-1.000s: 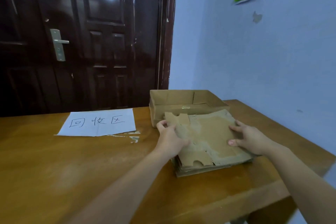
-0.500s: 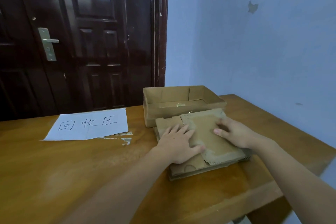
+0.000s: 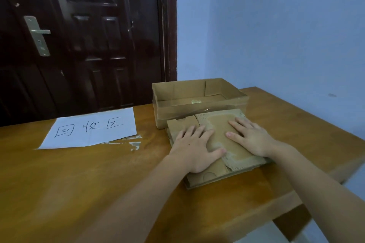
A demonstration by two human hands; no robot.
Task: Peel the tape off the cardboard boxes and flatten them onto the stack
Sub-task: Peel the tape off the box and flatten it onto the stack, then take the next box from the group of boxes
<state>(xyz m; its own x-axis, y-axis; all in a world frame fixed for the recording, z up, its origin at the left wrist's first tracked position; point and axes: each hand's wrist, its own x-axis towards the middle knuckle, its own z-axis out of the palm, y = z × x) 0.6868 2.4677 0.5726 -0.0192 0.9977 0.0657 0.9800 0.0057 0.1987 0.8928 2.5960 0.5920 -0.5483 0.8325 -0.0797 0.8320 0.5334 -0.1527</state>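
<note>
A stack of flattened brown cardboard [image 3: 216, 169] lies on the right part of the wooden table [image 3: 83, 179]. My left hand [image 3: 194, 149] presses flat on the stack's left half, fingers straight and spread. My right hand [image 3: 250, 137] presses flat on the right half, palm down. Right behind the stack stands an open, shallow cardboard box [image 3: 197, 100] with shiny clear tape across its front wall and a small crumpled bit of tape inside.
A white paper sheet [image 3: 92, 127] with handwritten characters lies left of the box, with torn tape scraps [image 3: 134, 143] at its right corner. A dark door [image 3: 83, 35] stands behind the table and a blue wall is on the right. The table's right edge is close to the stack.
Both hands slid from the stack's outer edges onto its top and now press it flat. The view has tilted slightly downward and shifted.
</note>
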